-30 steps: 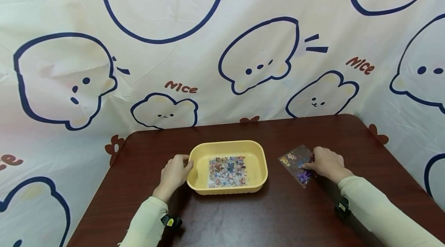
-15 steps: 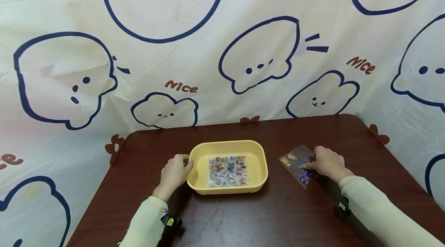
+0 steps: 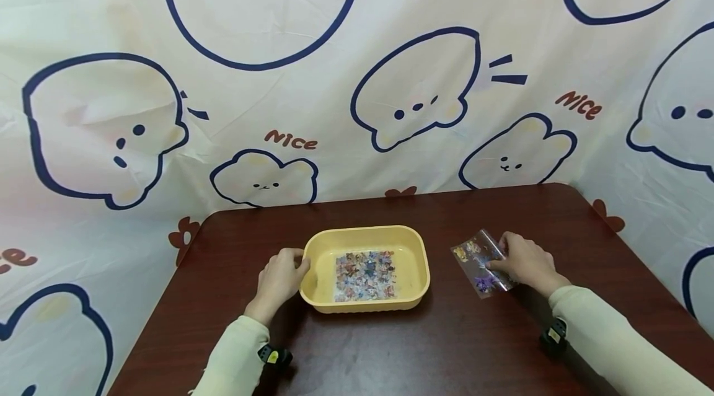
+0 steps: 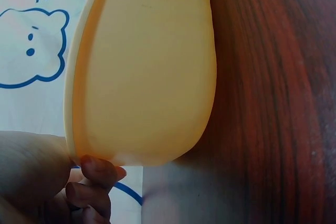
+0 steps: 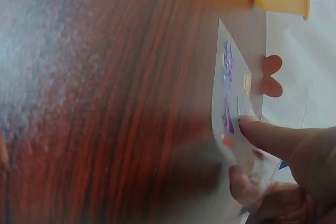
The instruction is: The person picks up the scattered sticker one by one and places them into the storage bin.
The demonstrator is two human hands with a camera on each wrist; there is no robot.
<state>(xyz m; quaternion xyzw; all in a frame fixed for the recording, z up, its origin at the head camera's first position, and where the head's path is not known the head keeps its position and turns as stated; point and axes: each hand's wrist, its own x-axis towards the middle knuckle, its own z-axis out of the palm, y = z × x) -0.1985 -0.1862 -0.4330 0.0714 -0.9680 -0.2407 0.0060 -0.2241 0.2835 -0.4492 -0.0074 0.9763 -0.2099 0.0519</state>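
A yellow plastic basin [image 3: 365, 307] stands on the table, and a sheet of small colourful stickers [image 3: 365, 276] lies flat inside it. At the basin's left end my left hand [image 3: 277, 279] pinches the rim, thumb on one side and curled fingers under it in the left wrist view. To the right of the basin, my right hand [image 3: 527, 264] pinches a clear sticker sheet [image 3: 470, 258] with gold and purple figures between thumb and fingers. In the right wrist view this sheet [image 5: 231, 87] stands tilted and bends around the fingertips.
The dark brown wooden table [image 3: 390, 359] has rounded far corners. A white cloth [image 3: 334, 98] printed with blue cartoon outlines hangs behind it and at both sides. Each wrist carries a black strapped device [image 3: 275, 355].
My right hand has tilted the clear sticker sheet, so its right edge now lifts and curls and catches the light. The left hand and the basin have stayed still.
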